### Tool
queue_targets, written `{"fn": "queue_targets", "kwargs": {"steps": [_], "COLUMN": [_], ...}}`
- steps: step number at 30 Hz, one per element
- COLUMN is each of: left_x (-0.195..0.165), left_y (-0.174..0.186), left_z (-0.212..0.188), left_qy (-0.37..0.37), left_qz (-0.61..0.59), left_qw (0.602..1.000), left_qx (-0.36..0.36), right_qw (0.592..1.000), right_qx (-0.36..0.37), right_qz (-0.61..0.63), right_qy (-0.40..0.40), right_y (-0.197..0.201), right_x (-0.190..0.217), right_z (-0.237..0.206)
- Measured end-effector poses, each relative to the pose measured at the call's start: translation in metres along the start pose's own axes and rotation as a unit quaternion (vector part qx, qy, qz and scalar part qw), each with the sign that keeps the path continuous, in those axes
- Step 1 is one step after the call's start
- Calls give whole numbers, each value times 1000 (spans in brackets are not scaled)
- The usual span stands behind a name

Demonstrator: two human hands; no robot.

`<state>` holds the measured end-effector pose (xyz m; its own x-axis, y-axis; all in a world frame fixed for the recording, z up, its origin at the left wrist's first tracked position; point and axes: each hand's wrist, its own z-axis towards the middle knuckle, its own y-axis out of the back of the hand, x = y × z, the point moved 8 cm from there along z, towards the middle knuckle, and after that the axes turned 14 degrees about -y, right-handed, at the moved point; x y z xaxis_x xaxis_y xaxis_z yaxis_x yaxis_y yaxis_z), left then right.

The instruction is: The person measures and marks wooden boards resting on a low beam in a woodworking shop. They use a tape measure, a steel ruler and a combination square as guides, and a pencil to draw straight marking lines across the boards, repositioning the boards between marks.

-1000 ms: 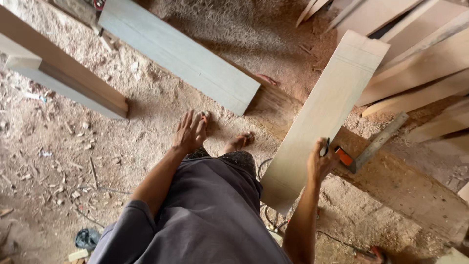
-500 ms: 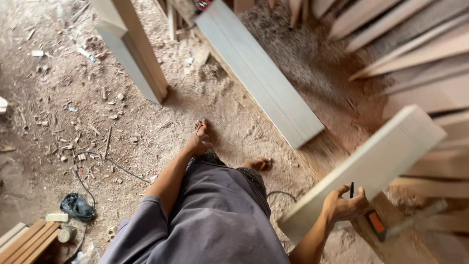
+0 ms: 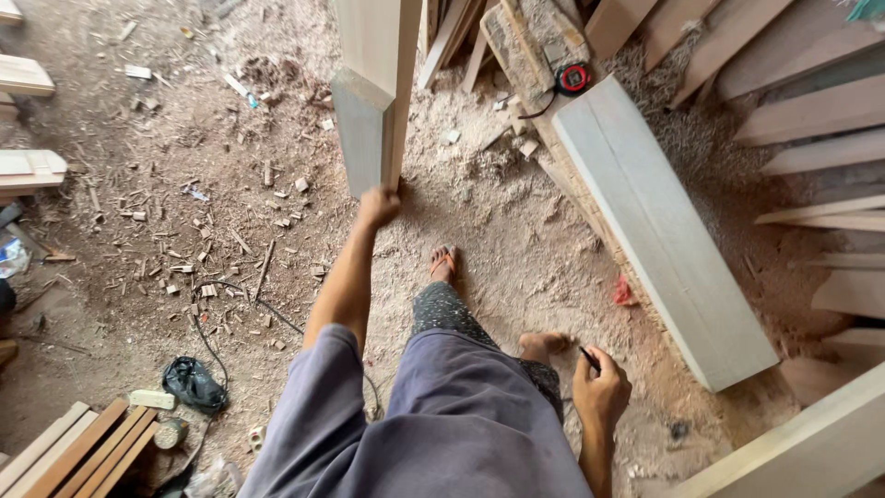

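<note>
My left hand point(image 3: 378, 205) reaches forward and grips the near lower end of a pale squared beam point(image 3: 369, 92) that rises out of the top of the view. My right hand point(image 3: 599, 387) hangs by my right leg, closed around a small dark pencil point(image 3: 588, 358). A thick pale plank point(image 3: 664, 231) lies on the sawdust to the right of my feet. A red and black tape measure point(image 3: 573, 78) rests on rough timber just beyond that plank's far end.
More planks point(image 3: 820, 120) are stacked along the right side, and one pale board point(image 3: 811, 452) crosses the bottom right corner. Sawdust and wood scraps cover the floor. A black bag point(image 3: 194, 383), a thin cable point(image 3: 277, 318) and reddish slats point(image 3: 83, 452) lie at the lower left.
My right hand has let go of the pale board it steadied and dropped to my side with the pencil. My left hand has moved up from hanging free to the beam's end.
</note>
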<state>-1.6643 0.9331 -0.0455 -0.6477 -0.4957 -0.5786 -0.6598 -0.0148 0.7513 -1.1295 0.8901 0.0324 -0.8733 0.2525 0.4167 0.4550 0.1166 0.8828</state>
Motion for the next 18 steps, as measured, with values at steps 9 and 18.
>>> {"fn": "queue_targets", "kwargs": {"steps": [9, 18], "left_x": [12, 24], "left_y": [87, 56], "left_z": [151, 158], "left_qy": [-152, -215], "left_qz": [304, 356], "left_qw": [935, 899], "left_qx": [105, 139], "right_qw": [990, 981], "right_qx": [1, 92], "right_qz": [-142, -99], "right_qy": [-10, -139], "right_y": [-2, -31], "right_x": [36, 54], "right_z": [-37, -39]}}
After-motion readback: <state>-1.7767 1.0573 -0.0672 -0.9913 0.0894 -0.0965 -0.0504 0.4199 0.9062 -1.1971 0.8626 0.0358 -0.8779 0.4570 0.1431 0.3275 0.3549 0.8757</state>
